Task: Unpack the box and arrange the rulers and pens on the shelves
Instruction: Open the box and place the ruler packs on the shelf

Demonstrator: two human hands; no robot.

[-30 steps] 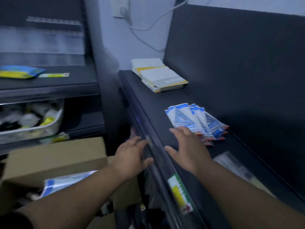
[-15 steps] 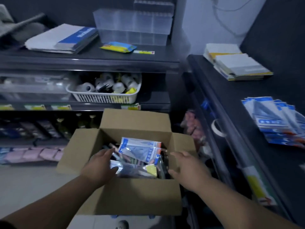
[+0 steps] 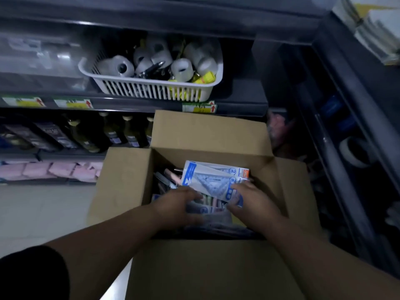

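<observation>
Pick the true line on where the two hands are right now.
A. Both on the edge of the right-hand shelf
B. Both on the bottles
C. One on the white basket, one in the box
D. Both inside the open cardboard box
D: the left hand and right hand both reach into the open cardboard box, the right one holding the ruler packets.
</observation>
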